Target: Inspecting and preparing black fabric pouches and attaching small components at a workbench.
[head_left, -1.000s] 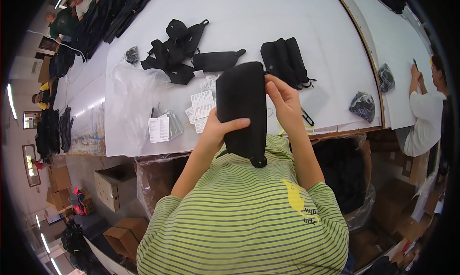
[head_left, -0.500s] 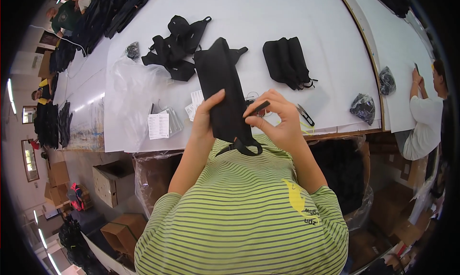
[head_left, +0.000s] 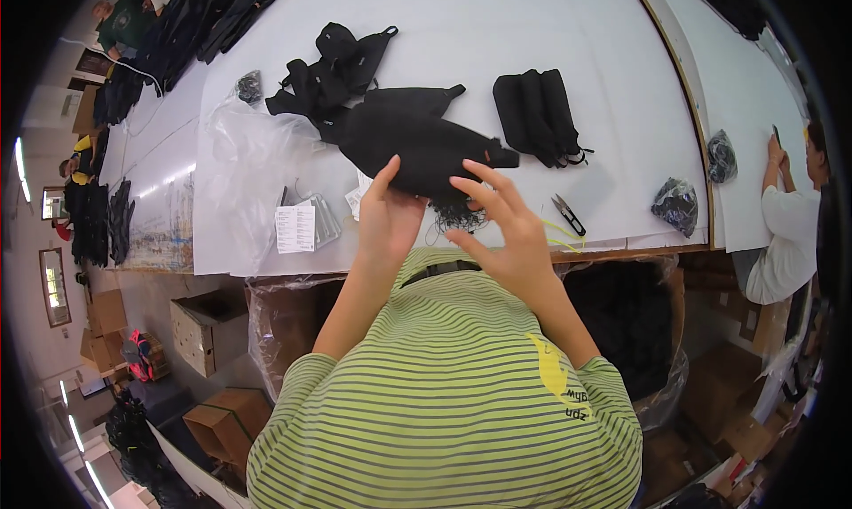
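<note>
A black fabric pouch [head_left: 417, 145] lies slantwise in front of me, with a strap end and a small reddish mark at its right. My left hand [head_left: 390, 212] grips its lower left edge, thumb on top and fingers beneath. My right hand [head_left: 508, 229] has its fingers spread, the fingertips at the pouch's lower right edge; whether they touch it I cannot tell. Under the pouch shows a tangle of thin black cords [head_left: 457, 214]. Another black fabric piece [head_left: 413, 99] is partly hidden behind it.
Several black pouches lie at the far left [head_left: 342, 65], and more [head_left: 540, 118] lie right of centre. Thread snips [head_left: 570, 216], a clear plastic bag [head_left: 253, 163], printed white tags [head_left: 295, 228] and a bagged black bundle [head_left: 674, 205] are on the white table. A person in white [head_left: 781, 216] is at the right.
The pouch has turned from upright to slanting sideways, its strap end now at the right. The small dark strip is gone from my right hand, whose fingers have spread.
</note>
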Demonstrator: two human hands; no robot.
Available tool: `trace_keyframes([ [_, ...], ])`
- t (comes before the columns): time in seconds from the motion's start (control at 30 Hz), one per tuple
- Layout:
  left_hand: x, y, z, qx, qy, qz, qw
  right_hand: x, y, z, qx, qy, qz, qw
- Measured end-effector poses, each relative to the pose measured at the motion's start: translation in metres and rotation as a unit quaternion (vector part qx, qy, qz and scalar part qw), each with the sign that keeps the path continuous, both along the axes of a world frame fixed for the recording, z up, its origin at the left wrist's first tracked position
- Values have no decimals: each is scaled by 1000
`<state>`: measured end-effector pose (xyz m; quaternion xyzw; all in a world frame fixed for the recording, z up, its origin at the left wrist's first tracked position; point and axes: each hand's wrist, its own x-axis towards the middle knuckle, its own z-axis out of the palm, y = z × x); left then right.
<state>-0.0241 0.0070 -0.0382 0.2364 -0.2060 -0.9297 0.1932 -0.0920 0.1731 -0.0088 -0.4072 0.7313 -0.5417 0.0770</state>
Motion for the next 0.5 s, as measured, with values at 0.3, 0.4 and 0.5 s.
trace_keyframes([
  [0.3,12,10,5,-154,-33,-16,987,-21,0,-25,-118,-175,-84,974],
  [0.4,14,-5,1,-360,-78,82,926,-28,5,-35,-108,-224,-76,965],
  [0.5,16,-19,-6,-441,-154,22,884,-40,7,-42,-100,-273,-75,954],
])
